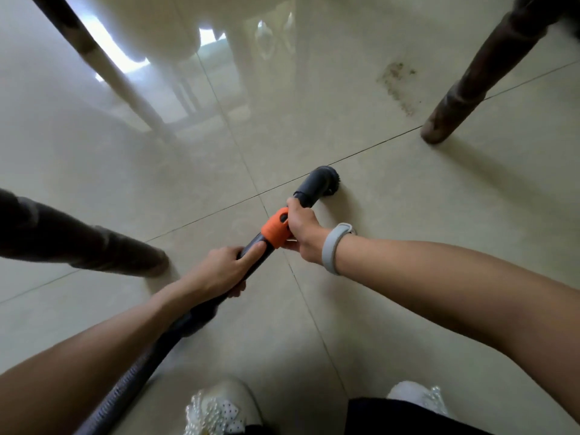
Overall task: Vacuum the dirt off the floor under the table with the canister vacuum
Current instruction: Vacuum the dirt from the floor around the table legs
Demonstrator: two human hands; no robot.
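My left hand (221,270) wraps the dark wand (251,255); my right hand (303,229), arm outstretched, grips beside the orange collar (276,229). The brush nozzle (317,186) rests on the floor (408,215), dirt (400,86) farther right.

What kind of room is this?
Probably a dining room at home, seen from under a table: shiny floor tiles, dark wooden table legs, and a patch of dirt.

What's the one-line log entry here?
left hand: grips wand | right hand: grips collar | brush: on floor, short of dirt
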